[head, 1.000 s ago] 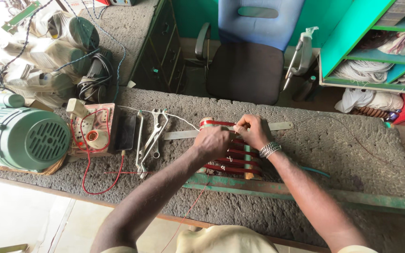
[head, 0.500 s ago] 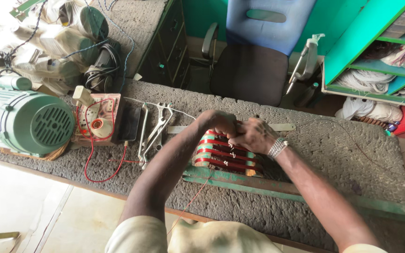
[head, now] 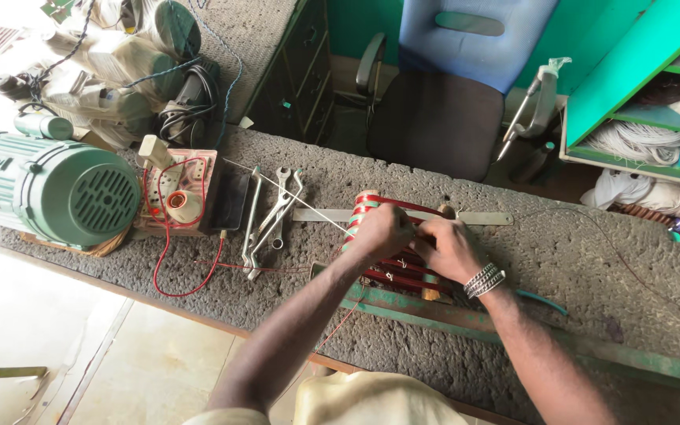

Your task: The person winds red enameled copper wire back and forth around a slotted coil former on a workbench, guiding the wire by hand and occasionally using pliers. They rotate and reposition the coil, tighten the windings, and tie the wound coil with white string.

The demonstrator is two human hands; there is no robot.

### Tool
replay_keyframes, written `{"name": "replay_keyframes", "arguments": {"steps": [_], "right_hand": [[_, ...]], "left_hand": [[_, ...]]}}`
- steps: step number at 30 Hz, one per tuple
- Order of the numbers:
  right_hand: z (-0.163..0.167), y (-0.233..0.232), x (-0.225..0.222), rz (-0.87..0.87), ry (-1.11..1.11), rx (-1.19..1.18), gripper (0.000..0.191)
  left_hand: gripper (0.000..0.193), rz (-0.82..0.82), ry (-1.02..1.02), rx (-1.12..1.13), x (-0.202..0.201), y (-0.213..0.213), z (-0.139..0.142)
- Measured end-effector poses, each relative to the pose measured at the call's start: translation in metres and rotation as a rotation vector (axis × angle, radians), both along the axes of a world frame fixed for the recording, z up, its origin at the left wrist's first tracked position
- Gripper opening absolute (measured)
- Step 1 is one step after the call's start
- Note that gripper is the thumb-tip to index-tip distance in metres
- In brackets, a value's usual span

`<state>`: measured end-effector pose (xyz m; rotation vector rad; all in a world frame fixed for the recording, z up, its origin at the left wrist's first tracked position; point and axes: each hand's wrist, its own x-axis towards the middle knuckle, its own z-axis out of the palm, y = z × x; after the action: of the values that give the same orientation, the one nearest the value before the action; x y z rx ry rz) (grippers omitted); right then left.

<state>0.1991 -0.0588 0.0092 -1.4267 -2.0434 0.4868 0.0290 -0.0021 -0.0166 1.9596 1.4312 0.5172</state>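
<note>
Both hands work close together over a bundle of red copper-wire coils (head: 391,271) that lies on the rough grey stone-topped workbench (head: 592,260), just in front of a long green metal bar (head: 466,315) that runs along the bench's near edge. The left hand (head: 382,230) is curled shut on the left end of the coil bundle, knuckles up, fingers wrapped over the red and green banded end. The right hand (head: 450,248), with a silver metal bracelet (head: 482,279) at the wrist, rests on the bundle just beside the left one, its fingers bent and pinched down on the windings; how tightly it grips cannot be told, since the fingertips are hidden under the hand. A flat grey metal strip (head: 482,218) lies on the bench just behind the hands. To the left of the coils lie several steel spanners (head: 273,216), then a small board with a lamp socket and red wire (head: 182,197), and further left a green electric motor (head: 53,189) at the bench end. A blue and black office chair (head: 450,86) stands beyond the bench.
</note>
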Motion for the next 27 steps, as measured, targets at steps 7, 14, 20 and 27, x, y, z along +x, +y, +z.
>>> {"name": "replay_keyframes", "arguments": {"steps": [7,14,20,27], "right_hand": [[-0.008,0.015,0.011,0.052,0.003,0.225,0.009],[-0.019,0.023,0.004,-0.085,0.161,0.055,0.016],[-0.023,0.021,0.000,0.138,0.075,0.226,0.018],[-0.021,0.034,0.002,0.254,-0.041,0.181,0.024]], "left_hand": [[0.022,0.000,-0.111,0.102,-0.006,-0.018,-0.008],[0.016,0.205,-0.151,0.122,-0.004,-0.035,0.002],[0.020,0.179,-0.039,0.140,-0.007,-0.036,0.010],[0.013,-0.010,0.003,0.366,-0.022,-0.039,0.024]]}}
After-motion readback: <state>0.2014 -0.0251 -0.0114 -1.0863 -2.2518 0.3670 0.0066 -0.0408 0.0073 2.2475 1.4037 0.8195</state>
